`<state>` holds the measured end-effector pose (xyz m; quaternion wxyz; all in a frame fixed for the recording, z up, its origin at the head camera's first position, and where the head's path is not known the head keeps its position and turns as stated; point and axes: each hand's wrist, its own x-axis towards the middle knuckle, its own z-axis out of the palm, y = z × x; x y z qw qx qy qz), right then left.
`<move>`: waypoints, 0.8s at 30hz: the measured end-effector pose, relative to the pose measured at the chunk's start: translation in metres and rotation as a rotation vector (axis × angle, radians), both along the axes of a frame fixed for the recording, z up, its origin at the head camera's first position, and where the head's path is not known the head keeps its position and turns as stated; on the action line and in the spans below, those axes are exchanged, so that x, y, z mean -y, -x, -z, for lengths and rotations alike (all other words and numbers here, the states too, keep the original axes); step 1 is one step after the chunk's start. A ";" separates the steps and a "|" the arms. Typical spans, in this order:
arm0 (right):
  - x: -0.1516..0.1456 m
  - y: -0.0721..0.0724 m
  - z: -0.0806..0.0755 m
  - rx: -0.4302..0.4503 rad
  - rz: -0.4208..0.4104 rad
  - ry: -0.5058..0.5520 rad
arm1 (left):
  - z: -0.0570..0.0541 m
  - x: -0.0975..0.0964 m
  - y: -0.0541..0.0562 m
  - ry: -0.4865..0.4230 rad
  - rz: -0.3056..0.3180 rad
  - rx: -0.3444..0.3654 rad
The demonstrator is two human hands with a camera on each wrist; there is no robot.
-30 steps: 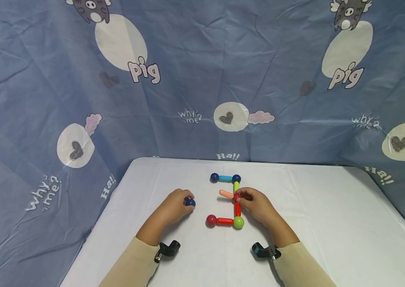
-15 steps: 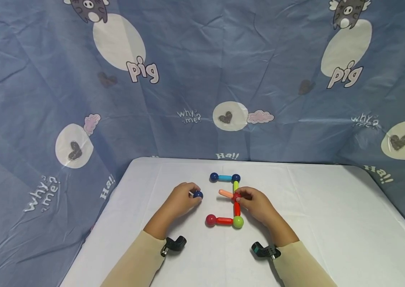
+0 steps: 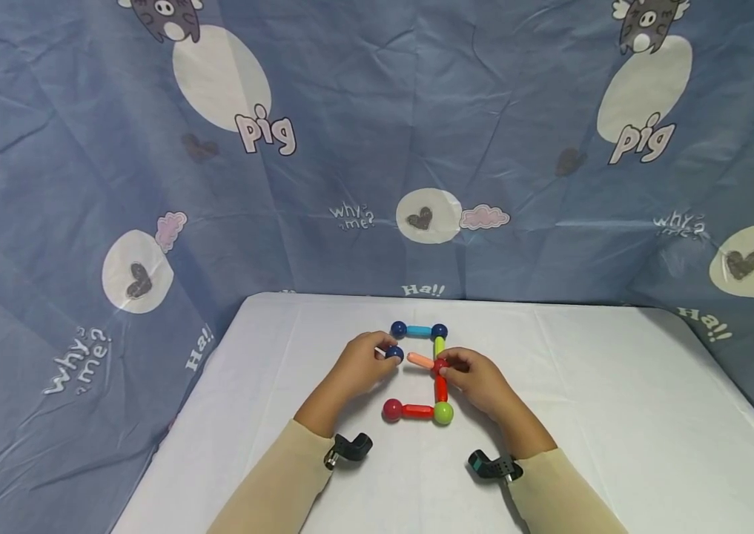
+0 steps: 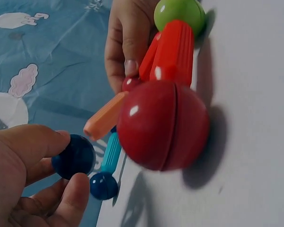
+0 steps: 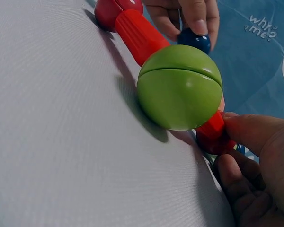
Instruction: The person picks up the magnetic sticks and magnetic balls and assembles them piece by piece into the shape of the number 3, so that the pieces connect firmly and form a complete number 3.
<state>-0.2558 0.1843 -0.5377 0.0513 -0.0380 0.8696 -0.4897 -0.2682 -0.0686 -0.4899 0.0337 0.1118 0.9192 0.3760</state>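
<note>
Between thumb and fingers, my left hand pinches a dark blue ball, close to the free end of an orange rod. That rod points left from a red ball, which my right hand grips. Above the red ball, a yellow-green rod runs to a blue ball, where a light blue rod leads left to another blue ball. Below it, a red rod reaches a green ball; a second red rod joins that to a crimson ball.
The pieces lie on a table with a white cloth. A blue printed curtain hangs behind and at the sides. Each wrist wears a black camera strap, such as the right strap.
My left hand has carried the dark blue ball to the right and slightly farther away, toward the orange rod's tip. My right hand has stayed on the red ball.
</note>
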 end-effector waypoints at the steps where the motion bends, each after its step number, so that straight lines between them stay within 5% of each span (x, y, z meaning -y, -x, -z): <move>1: 0.000 0.000 0.000 0.002 0.001 0.001 | 0.000 -0.001 0.000 -0.008 0.001 0.001; 13: 0.006 -0.001 -0.001 0.002 -0.007 -0.019 | 0.003 -0.002 0.002 -0.030 -0.014 0.025; 24: 0.005 0.000 -0.002 0.008 -0.008 -0.015 | 0.018 0.006 0.004 0.022 0.008 0.070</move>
